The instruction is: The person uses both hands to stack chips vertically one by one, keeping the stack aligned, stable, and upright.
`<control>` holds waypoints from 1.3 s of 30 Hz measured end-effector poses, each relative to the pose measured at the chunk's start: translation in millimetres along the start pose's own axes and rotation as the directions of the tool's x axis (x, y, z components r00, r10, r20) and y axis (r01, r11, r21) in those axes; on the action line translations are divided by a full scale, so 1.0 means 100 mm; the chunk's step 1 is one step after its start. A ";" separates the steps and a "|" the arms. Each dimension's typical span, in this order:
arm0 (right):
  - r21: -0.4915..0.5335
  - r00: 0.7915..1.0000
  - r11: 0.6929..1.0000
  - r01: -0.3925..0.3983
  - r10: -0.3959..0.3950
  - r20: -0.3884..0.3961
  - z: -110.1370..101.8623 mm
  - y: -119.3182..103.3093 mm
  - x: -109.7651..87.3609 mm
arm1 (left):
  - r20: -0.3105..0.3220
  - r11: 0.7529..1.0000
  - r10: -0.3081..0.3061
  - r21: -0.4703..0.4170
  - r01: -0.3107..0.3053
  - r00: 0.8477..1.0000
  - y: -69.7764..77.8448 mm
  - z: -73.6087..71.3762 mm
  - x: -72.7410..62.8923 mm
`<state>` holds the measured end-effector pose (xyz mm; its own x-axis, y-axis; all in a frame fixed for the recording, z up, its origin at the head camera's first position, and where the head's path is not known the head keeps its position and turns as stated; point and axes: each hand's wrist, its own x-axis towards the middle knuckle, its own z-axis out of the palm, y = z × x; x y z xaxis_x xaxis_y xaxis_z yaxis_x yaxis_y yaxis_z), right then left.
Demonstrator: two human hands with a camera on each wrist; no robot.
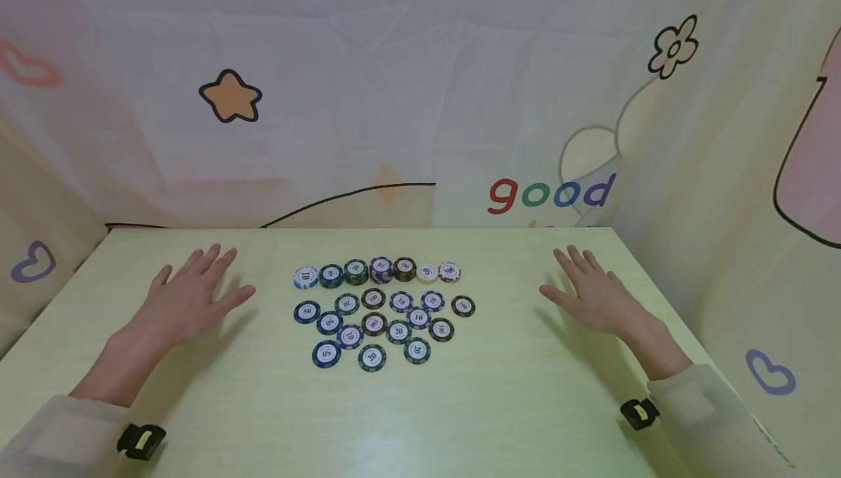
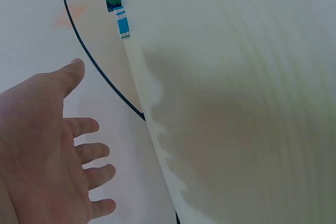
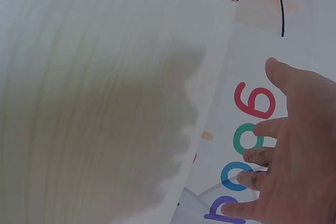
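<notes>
In the head view, my left hand (image 1: pixel 184 301) hovers above the table's left side, fingers spread and nothing held. My right hand (image 1: pixel 594 299) does the same over the right side. Poker chips lie between them: a back row of short stacks, from a light-blue-and-white stack (image 1: pixel 305 278) to a white-and-dark stack (image 1: pixel 450 272), with a yellow-edged stack (image 1: pixel 427 273) beside the latter. In front, several loose chips lie flat, among them a blue chip (image 1: pixel 326 354), a green chip (image 1: pixel 371 357) and a black chip (image 1: pixel 463 306). Neither hand touches any chip.
The pale wood-grain table (image 1: pixel 394 427) ends at a printed curtain (image 1: pixel 394 98) along the back, and curtain cloth also hangs on both sides. A black strap buckle (image 1: pixel 141 441) sits below the left wrist, another buckle (image 1: pixel 639 414) below the right.
</notes>
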<state>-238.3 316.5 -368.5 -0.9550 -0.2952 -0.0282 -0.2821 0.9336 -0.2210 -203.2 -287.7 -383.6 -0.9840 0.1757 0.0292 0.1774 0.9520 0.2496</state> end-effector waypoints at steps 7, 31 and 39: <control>0.016 1.000 1.000 -0.008 0.008 0.021 0.02 -0.05 -0.01 | -0.006 0.999 -0.014 0.038 0.014 1.000 0.03 0.04 0.00; 0.039 0.994 0.994 0.103 -0.102 -0.035 0.05 -0.11 0.12 | 0.006 1.000 0.025 0.002 -0.025 1.000 0.30 0.03 0.14; 0.046 0.993 0.992 0.117 -0.117 -0.010 0.07 -0.24 0.15 | 0.010 0.997 0.071 -0.005 -0.071 0.997 0.45 0.08 0.23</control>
<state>-245.4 288.4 -370.6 -0.9163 -0.4003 0.0080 -0.3877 0.8821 -0.2676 -218.1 -238.9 -379.0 -0.9687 0.2453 0.0377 0.2468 0.9358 0.2519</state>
